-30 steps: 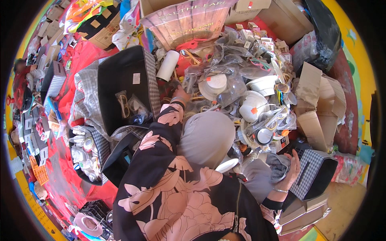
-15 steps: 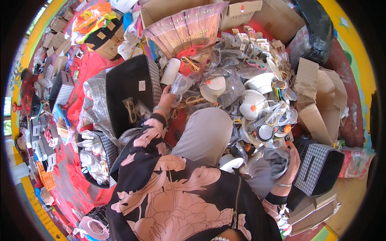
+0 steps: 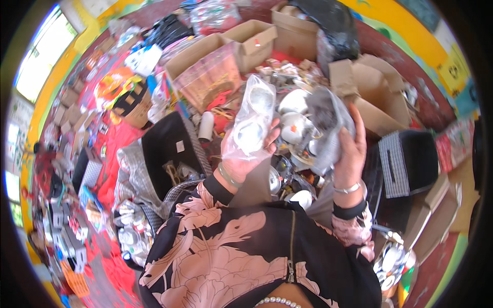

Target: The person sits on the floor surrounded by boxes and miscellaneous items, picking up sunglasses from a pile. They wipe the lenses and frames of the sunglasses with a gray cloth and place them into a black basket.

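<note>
My left hand point(image 3: 240, 168) is raised over the middle, palm up. Its fingers curl round a clear plastic bag point(image 3: 253, 114) with two round, shiny shapes inside, perhaps a pair of glasses. To the right, my right hand point(image 3: 351, 154) grips the side of a grey, soft-looking pouch point(image 3: 334, 136), its mouth gaping and dark inside. The pouch is partly blurred, and I cannot make out any contents. Behind and below both hands lie white bowl-like pieces point(image 3: 296, 127) and bagged items in a heap.
A black-lined checked box point(image 3: 169, 141) stands at left, holding a few bagged items. Another checked box point(image 3: 408, 161) is at right. Open cardboard boxes point(image 3: 377, 97) stand beyond the heap, with a white roll point(image 3: 206, 126) at its left edge. A full checked basket point(image 3: 134, 231) sits lower left.
My left hand has lifted the clear bag from the heap toward the middle. My right hand has raised the grey pouch from the lower right. The head view has shifted.
</note>
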Tool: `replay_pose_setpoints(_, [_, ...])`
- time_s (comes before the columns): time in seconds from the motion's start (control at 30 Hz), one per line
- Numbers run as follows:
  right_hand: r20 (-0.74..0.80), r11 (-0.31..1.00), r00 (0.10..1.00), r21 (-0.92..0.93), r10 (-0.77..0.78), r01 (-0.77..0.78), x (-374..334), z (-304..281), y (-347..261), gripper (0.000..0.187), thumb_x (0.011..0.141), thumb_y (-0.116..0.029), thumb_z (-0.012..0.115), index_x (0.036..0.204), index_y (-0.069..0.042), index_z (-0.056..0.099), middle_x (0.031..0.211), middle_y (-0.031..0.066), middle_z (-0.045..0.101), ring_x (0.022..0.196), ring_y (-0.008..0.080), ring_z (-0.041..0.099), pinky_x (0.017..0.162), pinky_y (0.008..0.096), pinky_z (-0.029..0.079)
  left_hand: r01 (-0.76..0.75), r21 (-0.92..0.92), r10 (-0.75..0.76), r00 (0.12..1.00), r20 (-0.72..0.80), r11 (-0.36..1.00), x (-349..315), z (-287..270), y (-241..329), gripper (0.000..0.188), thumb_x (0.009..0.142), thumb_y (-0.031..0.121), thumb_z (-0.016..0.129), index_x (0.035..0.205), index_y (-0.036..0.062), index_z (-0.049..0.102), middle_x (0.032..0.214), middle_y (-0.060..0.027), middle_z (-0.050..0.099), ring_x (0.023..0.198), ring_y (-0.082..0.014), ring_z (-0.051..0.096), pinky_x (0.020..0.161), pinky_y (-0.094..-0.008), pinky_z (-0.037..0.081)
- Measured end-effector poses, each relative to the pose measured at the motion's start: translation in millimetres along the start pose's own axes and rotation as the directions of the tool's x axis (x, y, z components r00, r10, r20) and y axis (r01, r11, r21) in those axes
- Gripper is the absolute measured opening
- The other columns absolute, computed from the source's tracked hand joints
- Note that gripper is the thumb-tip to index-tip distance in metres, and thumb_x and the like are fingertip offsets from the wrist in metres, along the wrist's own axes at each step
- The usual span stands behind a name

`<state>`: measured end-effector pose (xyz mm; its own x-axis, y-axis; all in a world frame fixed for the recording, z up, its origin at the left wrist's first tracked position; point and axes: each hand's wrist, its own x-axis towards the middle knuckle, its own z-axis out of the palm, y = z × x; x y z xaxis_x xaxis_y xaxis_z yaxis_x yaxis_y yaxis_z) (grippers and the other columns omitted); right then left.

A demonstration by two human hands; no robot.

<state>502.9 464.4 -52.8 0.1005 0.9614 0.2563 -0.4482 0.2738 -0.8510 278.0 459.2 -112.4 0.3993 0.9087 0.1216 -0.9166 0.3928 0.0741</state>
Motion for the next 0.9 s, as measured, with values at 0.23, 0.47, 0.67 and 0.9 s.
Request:
replay_pose_setpoints(0.23, [0.522, 0.333, 0.789, -0.718, -0.322, 0.611, -28.2, 17.1, 27.0, 0.050, 0.075, -0.007, 0.060, 0.124, -0.008, 0.049, 0.123, 0.0136, 0.053, 0.116, 0.0323, 0.048, 0.088, 0.0391, 0.034, 0.141, 0.166, -0.130, 0.989, -0.074, 0.976, 8.8, -3.3, -64.3, 0.057, 0.089, 0.040, 0.041, 0.132, 0.0031, 0.037, 0.130, -0.0158, 0.046, 0.115, -0.0324, 0.047, 0.098, -0.0462, 0.037])
replay_pose_setpoints(0.47, [0.723, 0.249, 0.618, -0.565, -0.308, 0.786, -83.4, -6.9, 31.1, 0.053, 0.064, -0.002, 0.060, 0.116, -0.014, 0.058, 0.120, 0.0068, 0.057, 0.115, 0.0272, 0.050, 0.081, 0.0354, 0.035, 0.178, 0.285, -0.185, 0.983, -0.002, 0.942, -3.2, 7.1, -85.7, 0.051, 0.092, 0.042, 0.036, 0.130, 0.0071, 0.039, 0.126, -0.0155, 0.047, 0.113, -0.0297, 0.048, 0.097, -0.0423, 0.038])
replay_pose_setpoints(0.67, [0.791, 0.113, 0.502, -0.496, -0.350, 0.861, -70.4, -7.4, 9.5, 0.047, 0.063, -0.007, 0.062, 0.108, -0.015, 0.063, 0.114, 0.0041, 0.058, 0.102, 0.0266, 0.053, 0.076, 0.0351, 0.041, -0.116, 0.973, 0.051, 0.993, 0.108, 0.201, -23.9, -21.6, -82.9, 0.040, 0.088, 0.025, 0.049, 0.125, 0.0080, 0.044, 0.121, -0.0138, 0.051, 0.104, -0.0261, 0.053, 0.091, -0.0352, 0.043])
replay_pose_setpoints(0.9, [0.610, 0.147, 0.643, -0.662, -0.463, 0.735, -54.2, 24.9, 8.0, 0.044, 0.061, 0.003, 0.060, 0.102, -0.012, 0.064, 0.108, 0.0071, 0.060, 0.093, 0.0274, 0.055, 0.078, 0.0377, 0.045, -0.285, 0.807, -0.073, 0.954, 0.291, -0.517, -20.6, -9.1, -58.9, 0.037, 0.077, 0.015, 0.059, 0.111, 0.0015, 0.054, 0.106, -0.0142, 0.059, 0.101, -0.0254, 0.056, 0.089, -0.0334, 0.043])
